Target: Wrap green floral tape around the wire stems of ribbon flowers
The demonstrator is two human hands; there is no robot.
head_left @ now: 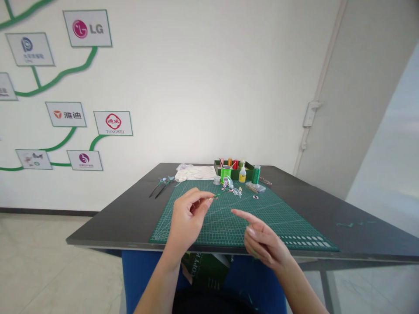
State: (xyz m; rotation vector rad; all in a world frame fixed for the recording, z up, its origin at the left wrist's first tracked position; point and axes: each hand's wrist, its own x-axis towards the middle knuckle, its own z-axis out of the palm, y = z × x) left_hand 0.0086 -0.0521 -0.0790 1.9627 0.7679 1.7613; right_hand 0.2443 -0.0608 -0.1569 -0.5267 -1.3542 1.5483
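Note:
My left hand is closed in a pinch on a thin green stem over the mat. From the pinch the stem runs up and right to pale white and lilac flower-like pieces, partly overlapping the things behind. To the right, my right hand hovers over the mat's front part, apart from the stem. Its index finger points left; thumb and other fingers are curled together. A speck of green shows beneath the curled fingers, too small to make out. Under both hands lies a green cutting mat.
Behind stand a green tin, a glue bottle, a green thread spool and a dark green box of coloured spools. Two finished-looking stems lie left, near white sheets. The dark table meets the wall.

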